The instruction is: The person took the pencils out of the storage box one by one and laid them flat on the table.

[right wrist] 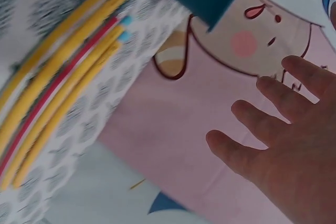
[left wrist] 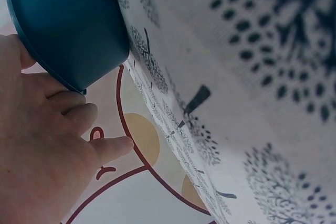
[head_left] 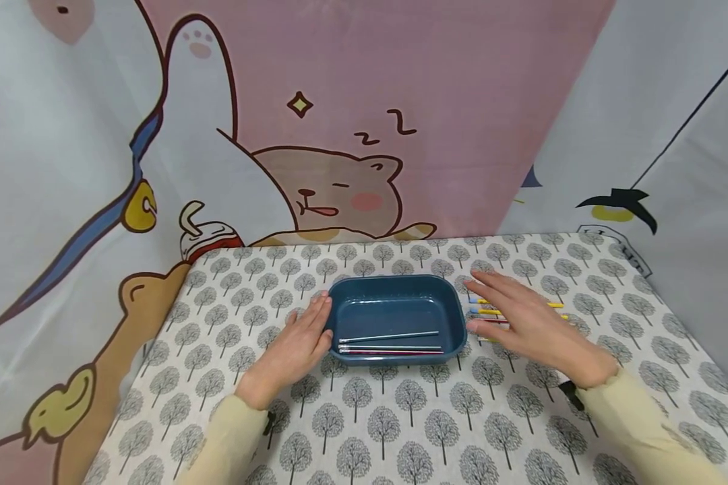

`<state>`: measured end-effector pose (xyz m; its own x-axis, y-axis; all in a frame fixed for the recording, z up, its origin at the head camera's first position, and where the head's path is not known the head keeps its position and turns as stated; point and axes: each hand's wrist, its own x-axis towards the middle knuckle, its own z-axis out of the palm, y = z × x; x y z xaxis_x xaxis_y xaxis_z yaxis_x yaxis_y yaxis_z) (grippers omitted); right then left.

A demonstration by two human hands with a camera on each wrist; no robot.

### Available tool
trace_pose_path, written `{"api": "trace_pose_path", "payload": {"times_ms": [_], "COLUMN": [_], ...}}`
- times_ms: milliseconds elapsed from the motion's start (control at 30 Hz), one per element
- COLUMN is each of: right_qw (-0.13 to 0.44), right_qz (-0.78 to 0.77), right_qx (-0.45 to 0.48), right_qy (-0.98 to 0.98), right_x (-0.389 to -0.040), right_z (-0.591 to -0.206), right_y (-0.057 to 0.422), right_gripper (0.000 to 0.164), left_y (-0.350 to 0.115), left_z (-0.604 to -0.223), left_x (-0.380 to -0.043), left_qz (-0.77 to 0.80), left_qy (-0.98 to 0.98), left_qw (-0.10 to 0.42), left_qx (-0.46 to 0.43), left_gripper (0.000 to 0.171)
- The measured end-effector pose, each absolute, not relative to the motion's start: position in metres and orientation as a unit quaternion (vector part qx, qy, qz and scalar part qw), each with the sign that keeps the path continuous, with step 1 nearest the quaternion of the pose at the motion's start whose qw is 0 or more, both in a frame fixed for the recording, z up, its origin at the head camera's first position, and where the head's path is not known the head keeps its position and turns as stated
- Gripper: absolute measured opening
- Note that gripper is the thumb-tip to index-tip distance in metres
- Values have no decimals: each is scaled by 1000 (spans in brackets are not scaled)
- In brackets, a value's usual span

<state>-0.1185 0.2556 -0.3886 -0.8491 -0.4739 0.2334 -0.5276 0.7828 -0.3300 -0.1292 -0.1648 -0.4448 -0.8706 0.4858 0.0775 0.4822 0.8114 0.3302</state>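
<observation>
A dark blue rectangular tray (head_left: 394, 283) lies on the patterned cloth. Inside it are a few slim pencils (head_left: 394, 335), silvery and dark red, lying lengthwise near the front wall. My left hand (head_left: 294, 347) touches the tray's left rim with its fingers and thumb. In the left wrist view the fingers reach along the outer edge of the tray (left wrist: 73, 24). My right hand (head_left: 524, 320), fingers spread and holding nothing, hovers right of the tray. Below it lie several yellow pencils with blue ends (right wrist: 63, 61) and a red one (right wrist: 63, 85), partly hidden in the head view.
A white cloth with grey trees (head_left: 382, 424) covers the table. Behind and at the sides hangs a curtain with cartoon animals (head_left: 352, 188), close to the table's back edge.
</observation>
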Motion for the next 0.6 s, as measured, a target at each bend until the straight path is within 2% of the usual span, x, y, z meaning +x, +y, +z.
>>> {"api": "trace_pose_path", "payload": {"times_ms": [600], "right_qw": [44], "right_qz": [129], "right_qx": [350], "right_qy": [-927], "right_x": [-141], "right_z": [-361], "right_y": [173], "right_gripper": [77], "left_y": [-163], "left_z": [-445], "left_x": [-130], "left_qz": [174], "left_qy": [952], "left_qw": [5], "left_qx": [253], "left_gripper": [62]}}
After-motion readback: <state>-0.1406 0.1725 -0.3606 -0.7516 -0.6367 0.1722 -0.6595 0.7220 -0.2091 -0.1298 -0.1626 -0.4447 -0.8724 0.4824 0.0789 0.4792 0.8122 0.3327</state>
